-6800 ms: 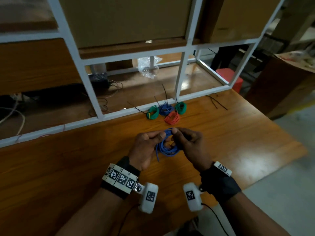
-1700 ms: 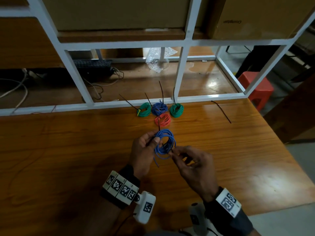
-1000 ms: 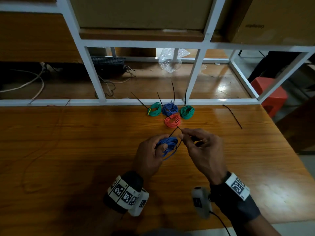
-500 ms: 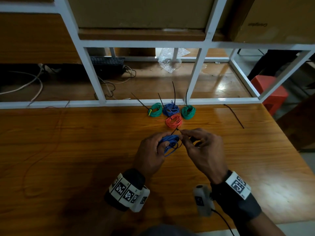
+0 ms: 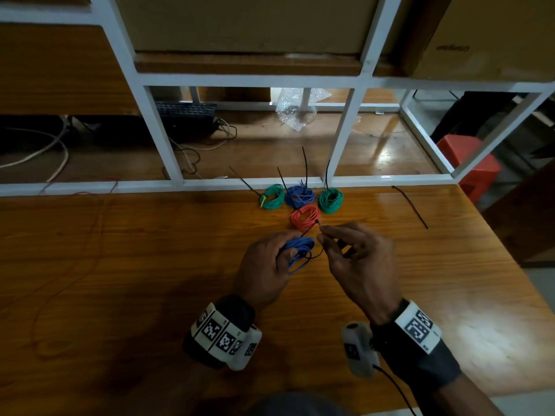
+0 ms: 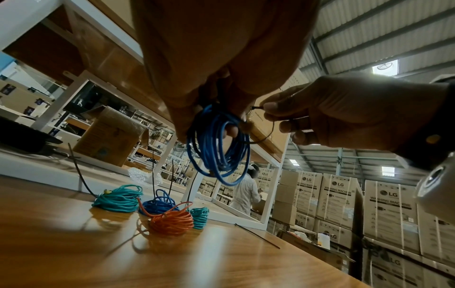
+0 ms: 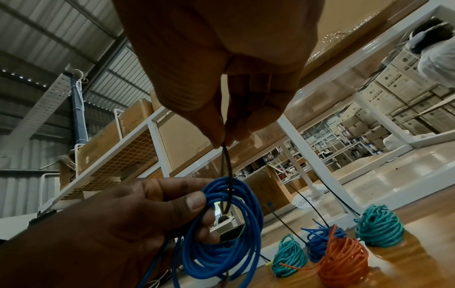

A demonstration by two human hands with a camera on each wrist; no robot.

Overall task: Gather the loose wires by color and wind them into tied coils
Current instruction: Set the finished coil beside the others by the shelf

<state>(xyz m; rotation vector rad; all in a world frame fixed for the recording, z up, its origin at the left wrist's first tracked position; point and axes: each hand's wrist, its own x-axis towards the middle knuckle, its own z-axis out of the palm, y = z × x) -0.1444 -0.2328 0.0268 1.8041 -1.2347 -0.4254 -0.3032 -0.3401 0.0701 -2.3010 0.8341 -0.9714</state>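
Observation:
My left hand (image 5: pixel 271 262) grips a coil of blue wire (image 5: pixel 297 250) (image 6: pixel 219 144) (image 7: pixel 226 230) above the wooden table (image 5: pixel 120 280). A thin black cable tie (image 7: pixel 227 175) (image 6: pixel 261 136) loops through the coil. My right hand (image 5: pixel 345 250) pinches both ends of the tie between thumb and forefinger, just right of the coil. Several tied coils lie beyond the hands: two green (image 5: pixel 272 196) (image 5: pixel 330 200), one blue (image 5: pixel 298 196) and one orange-red (image 5: pixel 304 217), each with a black tie tail sticking up.
A spare black cable tie (image 5: pixel 410 205) lies on the table at the right. A thin red wire (image 5: pixel 75 265) trails across the table's left part. A white metal rack frame (image 5: pixel 168 139) borders the table's far edge. A red stool (image 5: pixel 471 163) stands beyond the right corner.
Over the last second the hands have stayed near the same spot. The right hand has kept its pinch on the tie and drawn slightly closer to the coil.

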